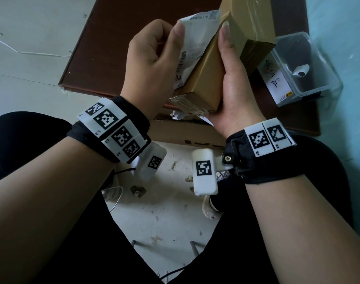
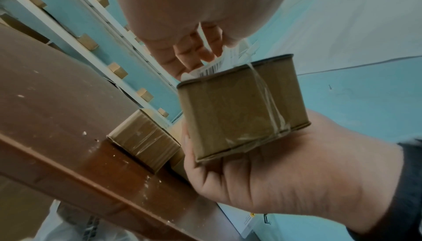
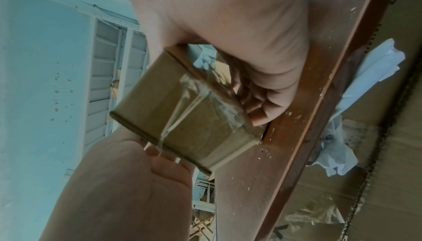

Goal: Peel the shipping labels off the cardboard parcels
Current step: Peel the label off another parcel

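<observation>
A tan cardboard parcel (image 1: pixel 211 70) wrapped in clear tape is held up over the table edge. My right hand (image 1: pixel 233 85) cradles it from the right, thumb lying along its upper face and fingers curled beneath. A white shipping label (image 1: pixel 195 44) with barcodes is partly lifted off the parcel's left face. My left hand (image 1: pixel 172 36) pinches this label between thumb and curled fingers. In the left wrist view the label (image 2: pixel 209 68) pokes out above the parcel's taped end (image 2: pixel 239 107). The right wrist view shows that end (image 3: pixel 182 115) blurred, my fingers (image 3: pixel 262 104) behind it.
On the brown table (image 1: pixel 113 37) stands a clear plastic bin (image 1: pixel 318 78) holding a curled label scrap (image 1: pixel 301 70). Another taped parcel (image 2: pixel 143 138) lies on the table. A large open carton (image 1: pixel 185 132) with crumpled paper sits below the table edge. Scraps litter the floor.
</observation>
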The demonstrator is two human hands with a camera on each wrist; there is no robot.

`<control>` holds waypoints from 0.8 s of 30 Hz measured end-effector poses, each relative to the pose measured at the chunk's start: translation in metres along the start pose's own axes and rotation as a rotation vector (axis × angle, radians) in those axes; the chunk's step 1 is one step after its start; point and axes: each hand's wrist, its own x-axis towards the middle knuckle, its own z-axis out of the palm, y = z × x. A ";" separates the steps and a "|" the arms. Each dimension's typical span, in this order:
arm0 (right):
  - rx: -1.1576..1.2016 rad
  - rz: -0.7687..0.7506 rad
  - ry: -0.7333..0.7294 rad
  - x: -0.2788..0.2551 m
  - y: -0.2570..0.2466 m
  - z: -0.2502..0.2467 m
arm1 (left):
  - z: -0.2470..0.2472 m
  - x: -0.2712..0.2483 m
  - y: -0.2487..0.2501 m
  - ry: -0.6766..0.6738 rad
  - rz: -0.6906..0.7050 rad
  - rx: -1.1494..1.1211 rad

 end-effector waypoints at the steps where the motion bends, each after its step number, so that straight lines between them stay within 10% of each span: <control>1: -0.004 -0.002 0.005 0.000 0.000 0.000 | 0.000 0.000 0.000 -0.008 -0.005 0.004; 24: 0.086 0.055 -0.041 0.004 0.001 0.002 | -0.009 -0.005 0.006 0.007 0.116 0.028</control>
